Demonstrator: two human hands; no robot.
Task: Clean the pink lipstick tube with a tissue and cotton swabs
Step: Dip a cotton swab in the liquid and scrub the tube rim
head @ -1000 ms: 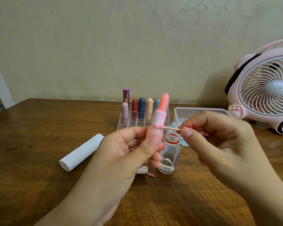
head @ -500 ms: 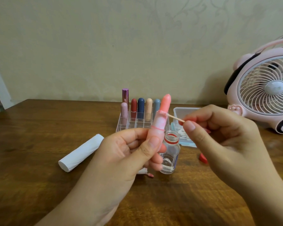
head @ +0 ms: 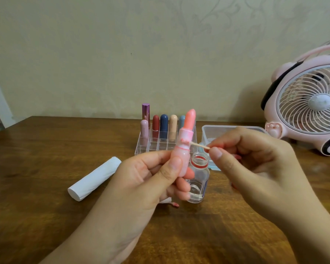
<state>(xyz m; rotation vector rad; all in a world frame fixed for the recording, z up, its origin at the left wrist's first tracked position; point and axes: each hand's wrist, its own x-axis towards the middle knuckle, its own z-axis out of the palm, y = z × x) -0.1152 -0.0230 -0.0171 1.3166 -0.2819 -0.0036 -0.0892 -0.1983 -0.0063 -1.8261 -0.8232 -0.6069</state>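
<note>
In the head view, the open pink plastic lipstick tube [head: 181, 155], its coral stick wound up, is held upright above the brown wooden table [head: 46, 149] by the left hand [head: 141, 180], whose thumb and fingers are curled round its lower body. A thin wooden-stemmed cotton swab [head: 199, 146] is pinched in the right hand [head: 251, 164], and its tip is pressed against the tube's side, just below the collar.

The swab stage is judged to be under way. Pink smears are seen on the collar and the ridge beneath it, so wiping is left to do. A rolled white tissue [head: 94, 181] lies on the table to the left; whether it has served already cannot be told.

A small clear glass bottle [head: 197, 180], uncapped and holding a little liquid, stands just behind the left hand. The swab's cotton head is too small to judge for soiling. The clear lidded plastic box [head: 231, 130] is partly hidden by the right hand, and a small pink-tipped scrap under the left hand is hard to make out. The pink desk fan [head: 309, 103] is cut off at the right edge.
</note>
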